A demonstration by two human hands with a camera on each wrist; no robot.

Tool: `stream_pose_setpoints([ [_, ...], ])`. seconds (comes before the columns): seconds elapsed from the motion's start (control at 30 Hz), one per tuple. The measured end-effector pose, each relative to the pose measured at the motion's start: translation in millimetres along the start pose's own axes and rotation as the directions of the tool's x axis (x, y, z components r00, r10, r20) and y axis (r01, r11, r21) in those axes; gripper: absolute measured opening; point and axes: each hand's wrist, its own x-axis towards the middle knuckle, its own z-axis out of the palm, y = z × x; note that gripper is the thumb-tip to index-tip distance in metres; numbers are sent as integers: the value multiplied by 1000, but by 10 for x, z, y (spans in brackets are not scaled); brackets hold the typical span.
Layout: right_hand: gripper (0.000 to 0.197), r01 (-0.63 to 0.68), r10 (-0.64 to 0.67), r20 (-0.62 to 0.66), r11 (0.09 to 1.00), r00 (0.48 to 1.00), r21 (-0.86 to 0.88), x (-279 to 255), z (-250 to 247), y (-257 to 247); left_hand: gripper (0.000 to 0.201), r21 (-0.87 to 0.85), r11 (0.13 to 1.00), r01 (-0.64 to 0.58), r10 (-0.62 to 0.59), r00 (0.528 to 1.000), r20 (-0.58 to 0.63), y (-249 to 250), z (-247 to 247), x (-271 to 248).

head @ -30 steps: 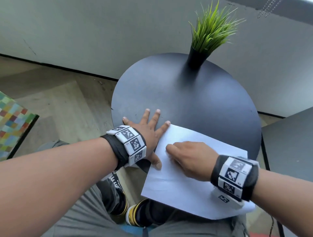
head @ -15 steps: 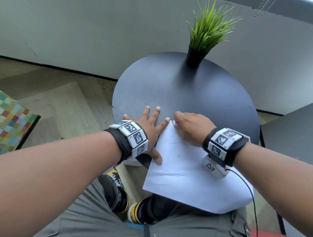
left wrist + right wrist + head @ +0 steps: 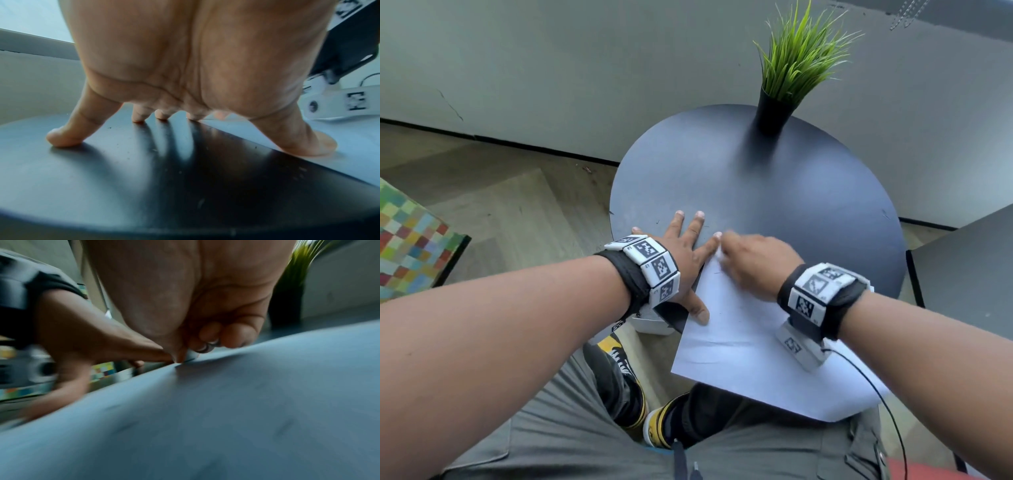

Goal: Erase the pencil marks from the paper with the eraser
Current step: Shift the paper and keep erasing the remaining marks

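Small pale eraser (image 3: 190, 355) is pressing on the paper's (image 3: 739, 342) far corner, pinched in the blurred right hand (image 3: 756, 260). Paper is lying on the round dark counter (image 3: 808, 205), overhanging the near edge. Left hand (image 3: 685, 246) is spreading flat, thumb pinning the paper's edge.

My arms are bare to the wrist. Left wrist band (image 3: 643, 270): black fabric cuff ringed with white square tiles, each printed with a black coded marker. Right wrist band (image 3: 822, 294): same build, with a white camera block (image 3: 799, 346) slung under it, one marker on its face, thin black cable (image 3: 873, 387) trailing back. I'm wearing grey trousers (image 3: 571, 442) and black-and-yellow shoes (image 3: 619, 356).
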Motion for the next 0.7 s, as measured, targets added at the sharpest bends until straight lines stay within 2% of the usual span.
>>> stream_pose_setpoints([
  [0.07,21,-87,88,-63,996,994,21,72,-73,131,148,2,1000,1,-1,1000,1,0,3,11],
  [0.1,19,-69,69,-77,998,995,3,52,-59,140,148,7,1000,2,-2,1000,0,1,7,12],
  [0.13,18,-7,6,-75,1000,997,-15,-14,-41,86,148,10,1000,3,-3,1000,0,3,12,2],
  [0.2,16,165,-165,8,986,986,-35,-214,44,-68,148,10,1000,2,-2,1000,-7,8,18,-7],
  [0.23,15,188,-186,52,982,981,-25,-277,65,-63,148,7,1000,0,1,1000,-10,8,18,-3],
  [0.27,18,145,-144,58,989,988,-16,-283,38,-8,148,3,1000,-2,2,1000,-10,7,12,-5],
  [0.33,23,-43,43,-6,999,999,-4,-163,-34,226,148,3,1000,0,0,1000,-8,12,3,-4],
  [0.37,22,-89,89,-32,996,996,-1,-121,-40,292,148,8,1000,2,-1,1000,-5,12,4,-7],
  [0.4,20,-78,78,-44,997,996,-11,-132,-22,288,148,12,1000,2,-2,1000,-4,12,7,-9],
  [0.47,16,69,-70,-5,997,998,-33,-265,51,82,147,12,1000,-2,3,1000,-7,10,15,-15],
  [0.53,16,252,-249,75,967,966,-34,-433,108,-102,147,13,1000,-6,6,1000,-7,3,19,-22],
  [0.57,18,265,-261,90,963,961,-42,-456,91,-97,147,13,1000,-8,8,1000,-9,2,15,-22],
  [0.63,21,117,-115,40,991,993,-67,-321,10,87,147,8,1000,-10,10,1000,-16,5,6,-12],
  [0.7,22,-10,9,-21,999,1000,-47,-216,-43,231,147,4,1000,-5,6,1000,-22,4,10,-8],
])
